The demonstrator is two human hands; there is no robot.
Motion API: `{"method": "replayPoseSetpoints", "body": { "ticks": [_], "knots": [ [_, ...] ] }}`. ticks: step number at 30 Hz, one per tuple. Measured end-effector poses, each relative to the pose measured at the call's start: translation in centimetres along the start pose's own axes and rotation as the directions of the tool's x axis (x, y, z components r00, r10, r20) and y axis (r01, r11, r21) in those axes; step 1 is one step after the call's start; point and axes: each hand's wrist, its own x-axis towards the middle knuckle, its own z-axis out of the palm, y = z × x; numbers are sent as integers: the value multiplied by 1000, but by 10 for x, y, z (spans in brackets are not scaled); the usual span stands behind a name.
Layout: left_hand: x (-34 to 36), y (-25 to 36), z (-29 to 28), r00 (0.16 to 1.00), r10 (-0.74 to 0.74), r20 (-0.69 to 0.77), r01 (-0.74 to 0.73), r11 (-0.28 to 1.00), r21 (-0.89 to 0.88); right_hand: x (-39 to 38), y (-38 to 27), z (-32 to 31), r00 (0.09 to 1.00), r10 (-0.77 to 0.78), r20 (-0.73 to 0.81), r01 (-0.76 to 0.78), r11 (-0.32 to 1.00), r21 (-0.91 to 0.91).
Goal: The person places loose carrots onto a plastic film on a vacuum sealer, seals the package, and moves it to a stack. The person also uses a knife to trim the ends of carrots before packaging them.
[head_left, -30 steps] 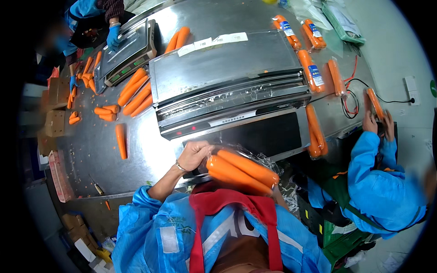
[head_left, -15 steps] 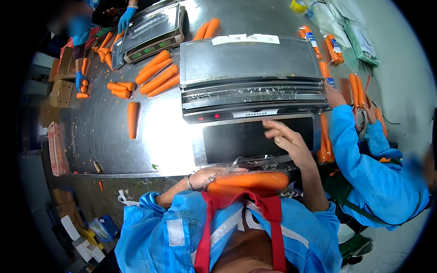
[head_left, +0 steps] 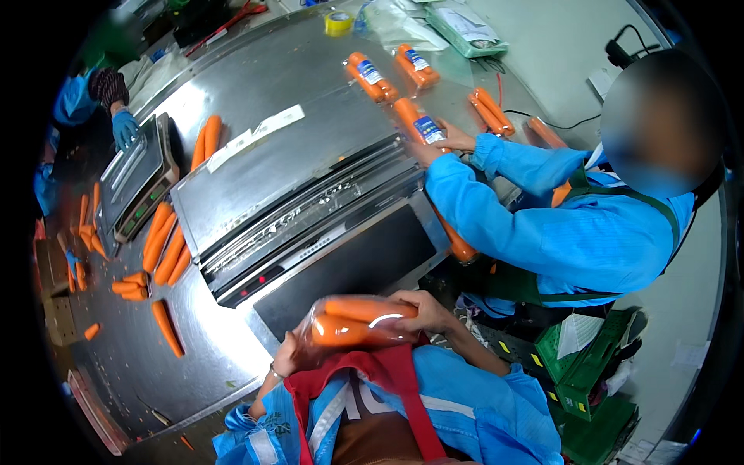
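Note:
A pack of carrots (head_left: 341, 331) in clear plastic film is held between my two hands, close in front of my red apron straps. My left hand (head_left: 288, 355) grips its left end, with the fingers partly hidden by the film. Around the right end my right hand (head_left: 426, 311) is closed, thumb and fingers on the wrap. Just beyond the pack is the black plate (head_left: 356, 260) of a film wrapping machine (head_left: 291, 167).
At right, a co-worker in blue handles a labelled carrot pack (head_left: 418, 122); more packs (head_left: 370, 76) lie beyond. Loose carrots (head_left: 167, 325) and a scale (head_left: 143, 178) are on the left of the metal table. Another person's gloved hand (head_left: 124, 130) touches the scale. Green crates (head_left: 577, 364) stand lower right.
My view has turned to the right. My right hand, earlier raised apart over the black plate, now grips the pack's right end. The film now lies closer around the carrots.

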Motion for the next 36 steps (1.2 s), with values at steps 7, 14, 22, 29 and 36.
{"method": "replayPoseSetpoints", "body": {
  "ticks": [7,14,22,29,36],
  "knots": [
    [104,19,40,983,176,43,-165,773,613,-28,29,-84,926,50,-374,141,873,467],
    [105,14,33,994,100,-36,-52,754,655,-15,41,-136,860,158,-485,269,667,695],
    [102,15,39,985,118,-126,19,651,759,-13,39,-190,667,274,-693,194,835,516],
    [97,22,39,971,155,-180,46,620,784,-44,61,-266,360,170,-917,-11,984,178],
    [71,48,38,940,250,-233,52,570,820,-7,104,-352,775,265,-574,-122,954,275]
  ]
}}
